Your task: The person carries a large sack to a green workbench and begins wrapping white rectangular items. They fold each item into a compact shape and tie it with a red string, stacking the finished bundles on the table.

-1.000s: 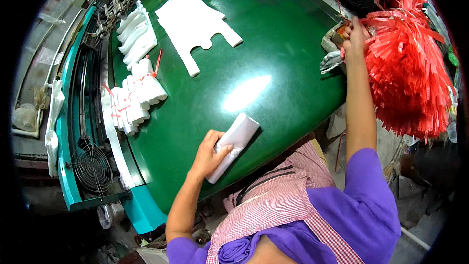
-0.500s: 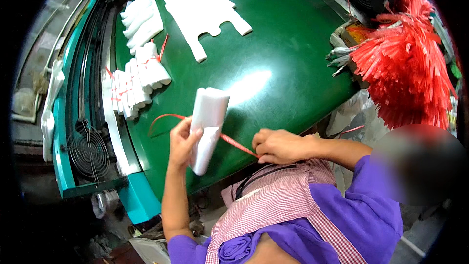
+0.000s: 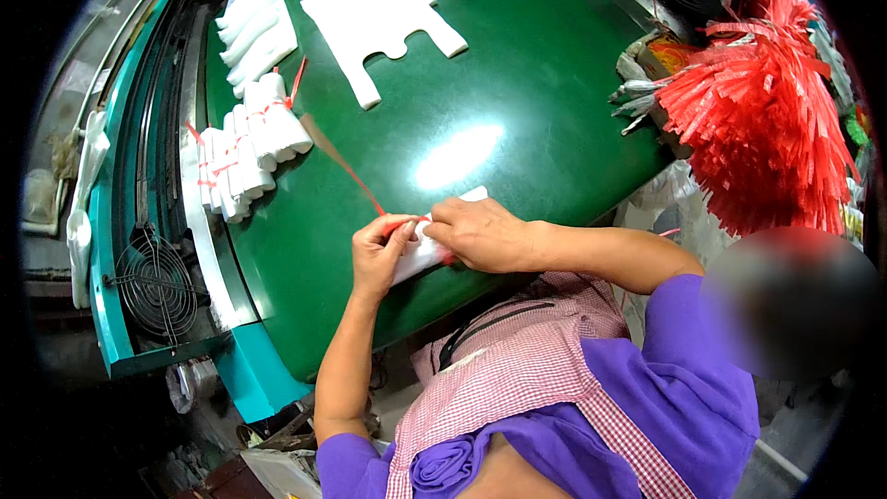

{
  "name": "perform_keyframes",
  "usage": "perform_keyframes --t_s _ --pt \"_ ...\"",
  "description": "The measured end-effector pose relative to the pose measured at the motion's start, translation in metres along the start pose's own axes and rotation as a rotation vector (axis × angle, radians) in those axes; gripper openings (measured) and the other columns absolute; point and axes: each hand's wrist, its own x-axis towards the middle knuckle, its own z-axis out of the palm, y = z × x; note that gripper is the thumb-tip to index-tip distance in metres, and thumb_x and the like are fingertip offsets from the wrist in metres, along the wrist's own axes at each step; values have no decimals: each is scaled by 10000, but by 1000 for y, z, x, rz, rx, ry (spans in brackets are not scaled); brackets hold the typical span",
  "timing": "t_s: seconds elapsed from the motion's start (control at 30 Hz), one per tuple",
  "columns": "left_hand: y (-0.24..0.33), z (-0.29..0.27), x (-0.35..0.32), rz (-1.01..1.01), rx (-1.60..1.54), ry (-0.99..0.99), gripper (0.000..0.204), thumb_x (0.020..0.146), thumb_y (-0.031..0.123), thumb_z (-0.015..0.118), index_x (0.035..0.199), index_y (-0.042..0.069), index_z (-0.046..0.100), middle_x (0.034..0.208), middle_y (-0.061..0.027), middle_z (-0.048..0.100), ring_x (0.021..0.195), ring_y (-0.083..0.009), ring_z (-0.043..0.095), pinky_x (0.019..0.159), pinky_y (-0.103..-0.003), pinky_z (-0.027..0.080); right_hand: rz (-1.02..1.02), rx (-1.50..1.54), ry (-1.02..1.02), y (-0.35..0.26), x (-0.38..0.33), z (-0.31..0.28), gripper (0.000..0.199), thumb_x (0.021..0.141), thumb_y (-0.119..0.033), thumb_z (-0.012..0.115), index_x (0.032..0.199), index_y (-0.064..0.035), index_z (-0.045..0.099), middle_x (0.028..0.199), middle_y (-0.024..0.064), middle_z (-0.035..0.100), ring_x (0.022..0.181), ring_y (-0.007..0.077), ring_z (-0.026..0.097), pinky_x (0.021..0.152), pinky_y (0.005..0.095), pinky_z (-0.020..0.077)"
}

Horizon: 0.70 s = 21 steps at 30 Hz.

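Note:
A folded bundle of white plastic bags (image 3: 412,264) lies slanted near the front of the green table, mostly covered by my hands. Around its middle runs a red plastic strip (image 3: 368,194), one loose end trailing up and to the left. My left hand (image 3: 377,257) pinches the strip against the bundle with thumb and forefinger. From the right, my right hand (image 3: 482,235) reaches over the bundle, fingers curled closed on the strip; their tips are partly hidden.
The green table (image 3: 545,83) holds tied white bag rolls (image 3: 242,159) at left, untied folded bags (image 3: 257,32) behind them, and a flat stack of vest-shaped bags (image 3: 374,23) at the back. Red strips (image 3: 758,129) hang in a thick bunch at right. A wire-guarded fan (image 3: 155,282) stands at left.
The bundle has gone from upright in my left hand to lying on the table. My right hand has moved left to meet the left one, and the strip is now wrapped round the bundle.

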Motion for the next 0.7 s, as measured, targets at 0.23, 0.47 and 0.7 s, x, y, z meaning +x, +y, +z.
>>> perform_keyframes --t_s 0.23,0.47,0.7 --pt "-3 11 -4 45 86 -4 62 844 29 648 874 -23 639 789 -32 648 663 -72 554 622 -224 469 93 357 -142 -8 13 8 155 771 -159 618 758 -5 606 776 81 643 579 227 576 496 338 453" --pt "17 18 -23 814 775 -186 150 688 -5 662 787 33 557 893 -91 562 799 -260 567 655 -354 480 194 596 83 19 19 35 179 833 -152 580 922 -20 661 847 163 658 788 319 634 705 385 497" --pt "10 -51 33 151 572 146 96 812 12 596 776 -20 513 779 -117 535 681 -220 587 596 -315 467 -238 179 122 -5 -6 11 180 761 -173 633 843 -29 565 902 165 572 802 328 603 633 411 497"
